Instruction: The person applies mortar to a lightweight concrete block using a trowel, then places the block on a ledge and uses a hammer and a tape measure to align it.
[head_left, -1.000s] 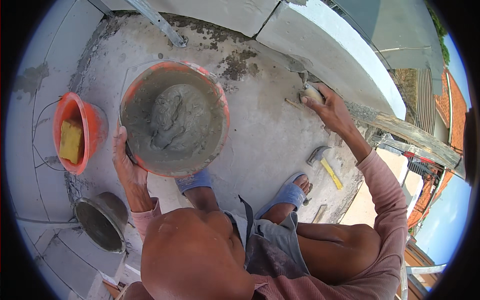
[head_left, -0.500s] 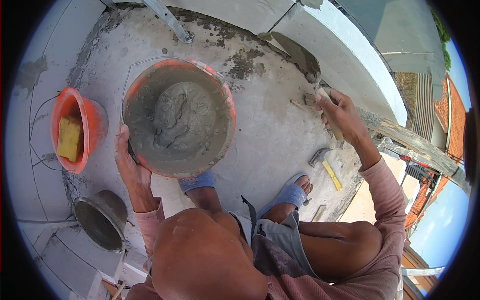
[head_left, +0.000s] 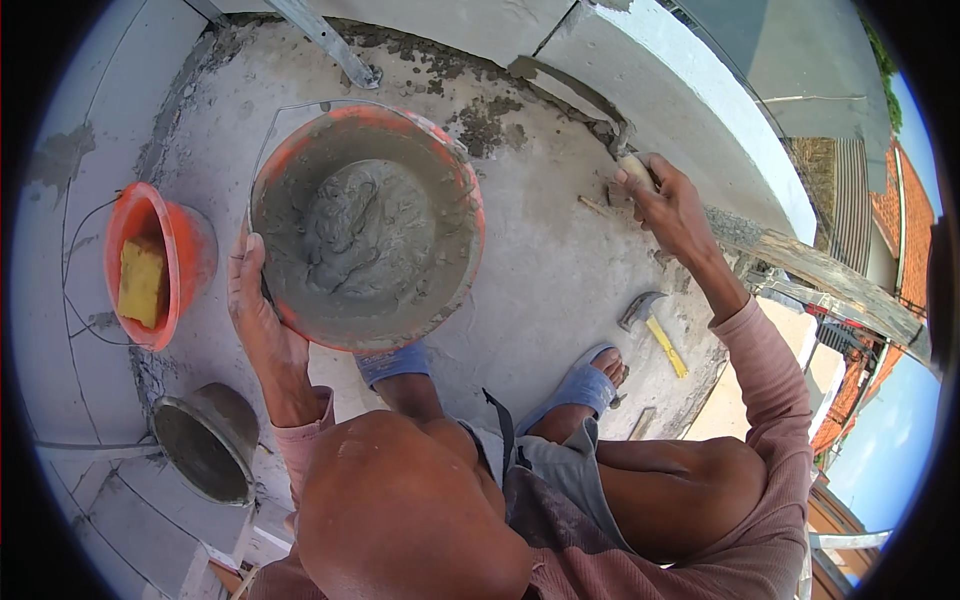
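My left hand [head_left: 262, 312] grips the side of an orange bucket [head_left: 478, 215], its thumb up at the rim. Soft grey mortar [head_left: 368, 225] fills the bottom of this bucket, which tips toward me. In my right hand [head_left: 672, 205] is a trowel [head_left: 634, 170], its pale handle wrapped by my fingers. The trowel's blade, seen nearly edge-on, lies along the foot of the white block wall [head_left: 660, 90]. Whether mortar is on the blade's far face I cannot tell.
A small orange bucket [head_left: 190, 240] with a yellow sponge [head_left: 143, 282] stands left, above a dark bucket [head_left: 235, 420]. A yellow-handled hammer [head_left: 655, 330] lies by my right foot. A metal bar [head_left: 330, 45] reaches the floor at the back; a timber beam [head_left: 800, 265] runs along the right.
The trowel's blade has turned from showing its broad mortar-smeared face to nearly edge-on against the wall's foot. My right hand has moved slightly up and left; the mortar bucket has shifted slightly right.
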